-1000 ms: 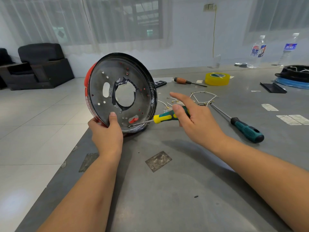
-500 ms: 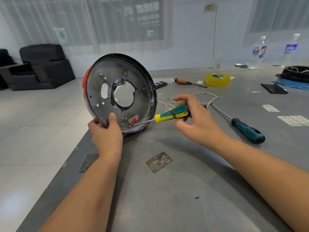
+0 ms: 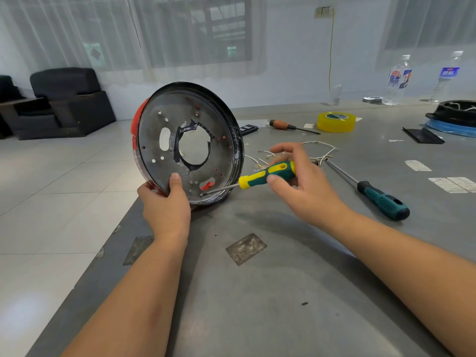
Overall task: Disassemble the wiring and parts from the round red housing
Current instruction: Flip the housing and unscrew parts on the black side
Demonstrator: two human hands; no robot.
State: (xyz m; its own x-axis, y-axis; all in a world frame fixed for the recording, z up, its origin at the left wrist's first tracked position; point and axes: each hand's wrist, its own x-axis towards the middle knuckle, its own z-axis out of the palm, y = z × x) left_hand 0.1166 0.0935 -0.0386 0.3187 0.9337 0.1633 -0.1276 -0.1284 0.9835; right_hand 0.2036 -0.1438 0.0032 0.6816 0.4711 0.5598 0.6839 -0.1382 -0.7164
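Observation:
The round red housing stands on edge at the table's left side, its grey perforated metal plate facing me, red showing at the left rim. My left hand grips its lower rim, thumb on the plate. My right hand pinches the yellow-green handle of a screwdriver between thumb and fingers. The screwdriver's tip sits at the plate's lower edge near a red slot. Loose white wires with terminals lie on the table behind my right hand.
A second, teal-handled screwdriver lies to the right. Further back are an orange-handled screwdriver, a yellow tape roll, two bottles and a black-and-blue housing. The grey table's left edge drops to tiled floor.
My right hand went from open beside the handle to pinching it, and its fingers shift along the handle. The housing has tilted slightly; my left hand keeps its hold.

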